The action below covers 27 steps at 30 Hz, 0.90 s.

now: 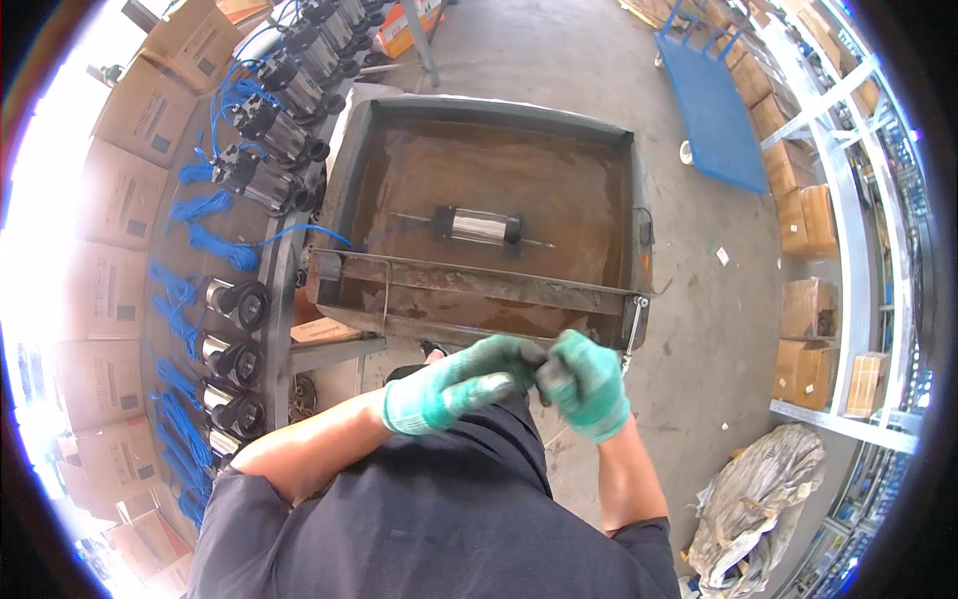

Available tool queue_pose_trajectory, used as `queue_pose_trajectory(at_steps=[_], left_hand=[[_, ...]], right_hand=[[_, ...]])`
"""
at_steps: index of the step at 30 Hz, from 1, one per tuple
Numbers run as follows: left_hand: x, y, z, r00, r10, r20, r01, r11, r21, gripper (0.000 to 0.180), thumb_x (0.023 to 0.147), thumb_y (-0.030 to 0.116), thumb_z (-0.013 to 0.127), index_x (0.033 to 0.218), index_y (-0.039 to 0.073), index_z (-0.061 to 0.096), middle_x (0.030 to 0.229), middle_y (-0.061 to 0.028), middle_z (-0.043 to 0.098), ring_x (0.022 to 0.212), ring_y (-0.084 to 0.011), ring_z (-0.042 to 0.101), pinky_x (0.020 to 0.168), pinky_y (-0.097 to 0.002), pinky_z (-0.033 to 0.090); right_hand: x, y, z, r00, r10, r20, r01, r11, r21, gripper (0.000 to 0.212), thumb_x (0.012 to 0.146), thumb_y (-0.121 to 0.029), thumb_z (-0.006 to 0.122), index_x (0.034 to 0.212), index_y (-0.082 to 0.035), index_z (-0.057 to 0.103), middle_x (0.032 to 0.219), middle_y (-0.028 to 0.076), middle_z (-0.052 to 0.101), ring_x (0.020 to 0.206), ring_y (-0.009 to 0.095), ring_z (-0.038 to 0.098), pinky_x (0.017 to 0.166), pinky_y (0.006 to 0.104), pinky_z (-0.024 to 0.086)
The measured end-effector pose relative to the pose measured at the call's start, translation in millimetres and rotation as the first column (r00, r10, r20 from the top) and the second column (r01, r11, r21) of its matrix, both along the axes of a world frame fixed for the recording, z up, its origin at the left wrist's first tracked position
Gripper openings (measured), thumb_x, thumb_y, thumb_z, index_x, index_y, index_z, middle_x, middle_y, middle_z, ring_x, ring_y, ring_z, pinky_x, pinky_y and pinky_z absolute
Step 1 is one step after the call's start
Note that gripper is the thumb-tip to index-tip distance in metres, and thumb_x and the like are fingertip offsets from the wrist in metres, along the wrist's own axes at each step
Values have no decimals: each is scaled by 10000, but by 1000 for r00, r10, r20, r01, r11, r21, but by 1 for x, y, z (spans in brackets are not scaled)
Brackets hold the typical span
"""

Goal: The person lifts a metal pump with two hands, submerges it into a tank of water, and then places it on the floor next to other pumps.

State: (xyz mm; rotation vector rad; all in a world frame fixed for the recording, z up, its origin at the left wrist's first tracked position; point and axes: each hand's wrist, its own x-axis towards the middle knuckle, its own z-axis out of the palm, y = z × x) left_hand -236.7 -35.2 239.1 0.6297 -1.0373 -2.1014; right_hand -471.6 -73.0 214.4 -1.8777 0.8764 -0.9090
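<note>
Green work gloves with dark, dirty finger parts cover both my hands, which meet in front of my body near the tank's front edge. My left hand reaches to the right, its fingers stretched and its thumb apart, the fingertips at the other glove. Curled fingers on my right hand close at those fingertips; whether anything lies between them is hidden. Beyond the hands stands a metal tank of murky brown water. In it lies a silver cylindrical pump or motor with black ends and a thin shaft.
A rusty metal bar crosses the tank's near side. On the left are several silver-black pumps, coiled blue cables and cartons. At right stand a blue flat trolley, metal shelving with boxes, and a crumpled sheet.
</note>
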Motion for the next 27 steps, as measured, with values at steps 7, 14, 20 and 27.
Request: queue_pose_trajectory(at_steps=[7, 14, 20, 27], left_hand=[[-19, -8, 16, 991, -115, -63, 124, 980, 158, 599, 1087, 367, 512, 1526, -26, 407, 1453, -171, 557, 1386, -256, 501, 1191, -383, 340], [-24, -11, 33, 973, -185, 136, 216, 937, -275, 628, 1097, 407, 456, 1569, 1, 367, 1625, -174, 366, 1480, -268, 394, 1204, -386, 314], [-27, -17, 46, 938, -210, 274, 261, 951, -166, 796, 1011, 614, 524, 1471, -35, 500, 1348, -199, 640, 1178, -253, 624, 1034, -388, 463], [-66, -24, 57, 699, -3, 715, 150, 978, -142, 529, 1005, 523, 603, 1161, 28, 699, 884, -96, 720, 818, -173, 689, 750, -332, 553]], right_hand=[[-27, 14, -21, 970, -227, -90, 184, 922, -339, 289, 725, -103, 822, 781, -94, 538, 669, 87, 531, 516, 294, 563, 462, 388, 441], [-41, 14, 26, 917, -359, 175, 389, 899, -199, 273, 866, -189, 799, 785, -93, 557, 697, 67, 564, 520, 250, 561, 483, 345, 439], [-29, 33, 28, 785, -513, 347, 497, 856, 142, 530, 983, -495, 663, 772, -22, 551, 682, 81, 595, 523, 156, 545, 504, 321, 466], [-21, 33, 11, 911, -264, 316, 290, 956, -38, 295, 979, -293, 710, 1074, -16, 676, 761, 53, 661, 621, 158, 599, 551, 286, 463]])
